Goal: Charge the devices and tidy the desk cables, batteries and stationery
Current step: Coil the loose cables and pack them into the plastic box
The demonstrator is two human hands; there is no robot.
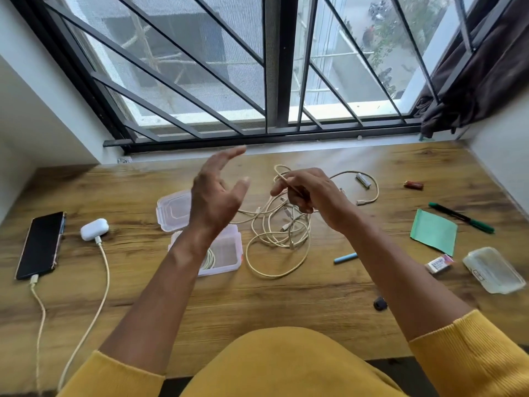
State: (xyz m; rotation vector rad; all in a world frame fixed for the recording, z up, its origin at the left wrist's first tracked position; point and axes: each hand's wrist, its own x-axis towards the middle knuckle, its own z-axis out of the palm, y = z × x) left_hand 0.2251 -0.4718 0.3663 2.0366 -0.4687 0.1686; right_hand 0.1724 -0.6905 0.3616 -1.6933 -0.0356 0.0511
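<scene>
While the right hand [310, 193] pinches a strand of the tangled cream cables [282, 224] lying mid-surface, the left hand [216, 190] hovers empty, fingers spread, above the open clear box [226, 253] and its lid [171, 210]. A coiled cable sits inside that box. Far left on the wooden surface [257, 305], a phone [40, 245] and white earbud case [94, 229] are plugged in. Batteries [363, 179], a green pen [461, 217] and eraser [439, 263] lie to the right.

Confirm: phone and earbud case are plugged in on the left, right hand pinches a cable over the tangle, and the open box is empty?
Not quite. In the head view the open box already holds a coiled cable. The rest is right.
</scene>
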